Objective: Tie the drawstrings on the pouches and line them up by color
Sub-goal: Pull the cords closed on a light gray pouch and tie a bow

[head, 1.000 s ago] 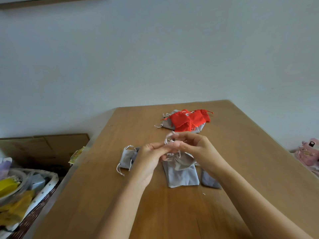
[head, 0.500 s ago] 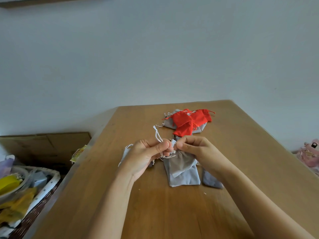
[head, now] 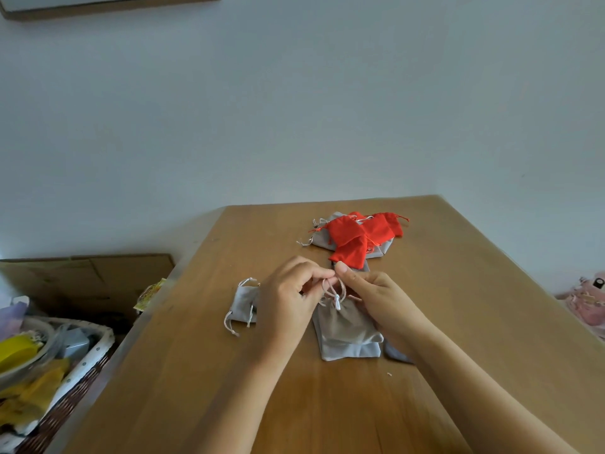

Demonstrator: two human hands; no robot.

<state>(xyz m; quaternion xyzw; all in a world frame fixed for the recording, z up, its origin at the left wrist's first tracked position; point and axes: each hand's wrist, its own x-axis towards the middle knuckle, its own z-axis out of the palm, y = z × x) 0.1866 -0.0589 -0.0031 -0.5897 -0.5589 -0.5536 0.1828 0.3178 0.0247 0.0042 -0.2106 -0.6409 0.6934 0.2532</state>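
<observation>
Your left hand point(head: 284, 303) now meets your right hand point(head: 383, 299), both pinching the drawstring point(head: 336, 303) of the grey pouch point(head: 343, 327). Red pouches point(head: 350, 234) lie heaped, unsorted.

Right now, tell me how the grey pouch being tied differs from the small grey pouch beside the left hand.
The pouch being tied looks larger; the small pouch is clearly smaller. The left hand and right hand pinch that pouch's drawstring into a raised loop; the small pouch's cords trail loose on the table. Both are grey and lie flat.
</observation>
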